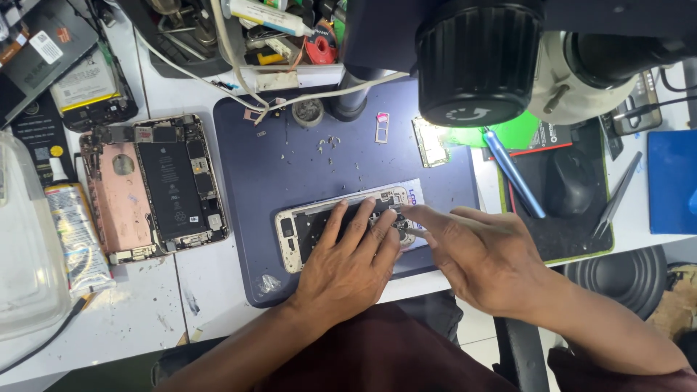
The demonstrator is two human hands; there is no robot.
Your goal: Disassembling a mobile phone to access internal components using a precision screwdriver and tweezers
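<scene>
Left hand lies flat with fingers spread, pinning the opened phone frame on the blue mat; right hand pinches a slim tool at its components. Looks mid-disassembly; steady, delicate prying needed.

Bare forearms, no sleeves, dark maroon garment at lap

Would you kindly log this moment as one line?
left hand: flat on phone frame | right hand: at frame, tool unclear | mat: under frame

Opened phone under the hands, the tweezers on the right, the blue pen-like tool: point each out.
Opened phone (308, 225): head view, bare left part.
Tweezers (618, 194): head view, mid shaft.
Blue pen-like tool (512, 174): head view, mid barrel.
</scene>
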